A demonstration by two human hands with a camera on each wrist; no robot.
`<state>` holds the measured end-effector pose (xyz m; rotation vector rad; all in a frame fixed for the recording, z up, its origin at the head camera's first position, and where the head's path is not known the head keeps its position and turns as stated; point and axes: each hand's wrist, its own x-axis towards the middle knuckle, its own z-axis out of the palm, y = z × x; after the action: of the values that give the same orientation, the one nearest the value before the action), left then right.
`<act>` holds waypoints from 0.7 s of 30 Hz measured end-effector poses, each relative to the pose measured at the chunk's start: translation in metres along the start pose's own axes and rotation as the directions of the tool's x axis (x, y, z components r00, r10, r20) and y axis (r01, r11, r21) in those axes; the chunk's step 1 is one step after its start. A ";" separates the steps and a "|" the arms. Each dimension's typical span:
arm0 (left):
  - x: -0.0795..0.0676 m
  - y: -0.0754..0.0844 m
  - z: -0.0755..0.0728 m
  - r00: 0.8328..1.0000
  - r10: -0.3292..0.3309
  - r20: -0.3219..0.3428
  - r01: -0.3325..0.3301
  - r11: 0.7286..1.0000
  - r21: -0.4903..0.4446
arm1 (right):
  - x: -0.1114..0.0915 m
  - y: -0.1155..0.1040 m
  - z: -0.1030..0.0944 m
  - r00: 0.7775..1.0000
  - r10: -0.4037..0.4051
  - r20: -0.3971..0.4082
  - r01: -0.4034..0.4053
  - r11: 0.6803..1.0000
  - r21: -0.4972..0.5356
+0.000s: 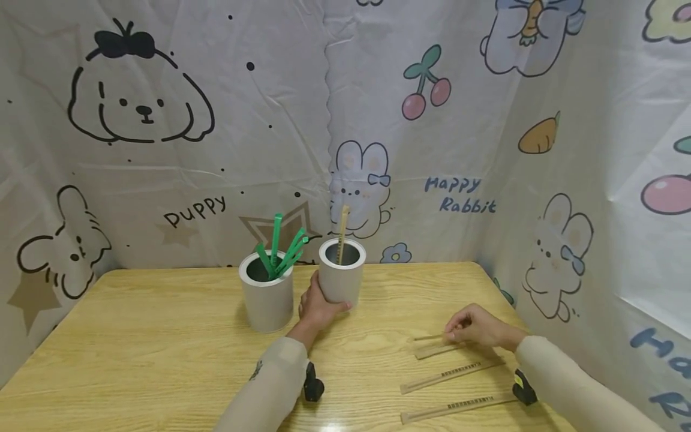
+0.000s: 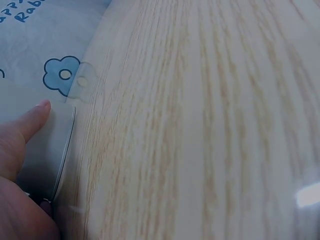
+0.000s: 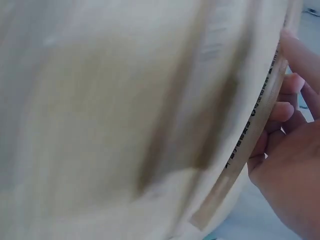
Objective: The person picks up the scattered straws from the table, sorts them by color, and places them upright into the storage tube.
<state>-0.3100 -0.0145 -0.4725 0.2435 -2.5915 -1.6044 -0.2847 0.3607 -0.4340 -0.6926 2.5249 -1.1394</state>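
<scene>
My left hand (image 1: 320,305) grips a white cylindrical cup (image 1: 345,285) low on its side, thumb across the front. One brown paper-wrapped straw (image 1: 342,234) stands in that cup. In the left wrist view, the thumb and part of the hand (image 2: 15,160) lie against the pale cup wall (image 2: 47,155). Over the right of the table, my right hand (image 1: 479,327) pinches a paper-wrapped straw (image 1: 429,338) just above another one (image 1: 436,351). Dark printing runs along the held straw (image 3: 250,130) in the right wrist view, where the background is blurred.
A second white cup (image 1: 267,306) with several green sticks (image 1: 276,255) stands left of the gripped cup. Two more wrapped straws, a middle one (image 1: 450,377) and a front one (image 1: 459,408), lie on the wooden table (image 1: 135,348). A printed cloth (image 1: 270,156) hangs behind it.
</scene>
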 end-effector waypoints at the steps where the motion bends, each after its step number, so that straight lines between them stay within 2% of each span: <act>1: 0.001 -0.001 0.000 1.000 0.002 -0.002 -0.002 1.000 0.001 | 0.003 -0.007 -0.003 1.000 0.007 -0.018 -0.007 1.000 0.013; 4: 0.002 -0.002 0.001 1.000 0.008 -0.009 -0.008 1.000 -0.002 | 0.015 -0.039 -0.013 0.993 0.039 -0.114 -0.029 0.996 0.083; 6: 0.001 0.000 0.000 1.000 0.014 -0.013 -0.014 1.000 -0.001 | 0.026 -0.066 -0.021 0.980 0.026 -0.200 0.010 0.984 0.179; 7: 0.001 0.001 0.000 1.000 0.015 -0.013 -0.015 1.000 -0.003 | 0.032 -0.081 -0.024 0.969 0.024 -0.246 0.041 0.965 0.258; 8: 0.001 0.001 0.000 1.000 0.011 -0.011 -0.011 1.000 -0.005 | 0.039 -0.097 -0.027 0.957 0.018 -0.289 0.089 0.931 0.353; 9: 0.001 0.001 0.000 1.000 0.014 -0.014 -0.014 1.000 0.001 | 0.047 -0.113 -0.029 0.945 0.005 -0.327 0.150 0.882 0.447; 10: 0.002 0.001 0.000 1.000 0.007 -0.011 -0.007 1.000 0.000 | 0.055 -0.127 -0.029 0.930 -0.011 -0.367 0.220 0.817 0.532; 13: 0.004 -0.002 0.001 1.000 0.005 -0.018 -0.005 1.000 0.000 | 0.081 -0.164 -0.025 0.896 -0.036 -0.442 0.384 0.561 0.733; 14: 0.005 -0.002 0.002 1.000 0.005 -0.019 -0.005 1.000 0.001 | 0.089 -0.173 -0.022 0.890 -0.037 -0.455 0.411 0.497 0.764; 15: 0.006 -0.003 0.001 1.000 0.006 -0.020 -0.006 1.000 0.000 | 0.097 -0.180 -0.018 0.885 -0.030 -0.464 0.426 0.450 0.785; 17: 0.006 -0.003 0.001 1.000 0.013 -0.019 -0.013 1.000 0.000 | 0.113 -0.188 -0.006 0.882 -0.003 -0.472 0.437 0.385 0.813; 20: 0.004 -0.002 0.000 1.000 0.018 -0.011 -0.018 1.000 0.005 | 0.131 -0.191 0.012 0.888 0.047 -0.457 0.410 0.365 0.836; 21: 0.004 -0.001 -0.001 1.000 0.022 -0.013 -0.022 1.000 0.006 | 0.136 -0.190 0.018 0.891 0.067 -0.448 0.396 0.368 0.841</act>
<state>-0.3135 -0.0164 -0.4733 0.2235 -2.5802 -1.5833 -0.3330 0.1680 -0.3098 -0.3732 1.5089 -2.6769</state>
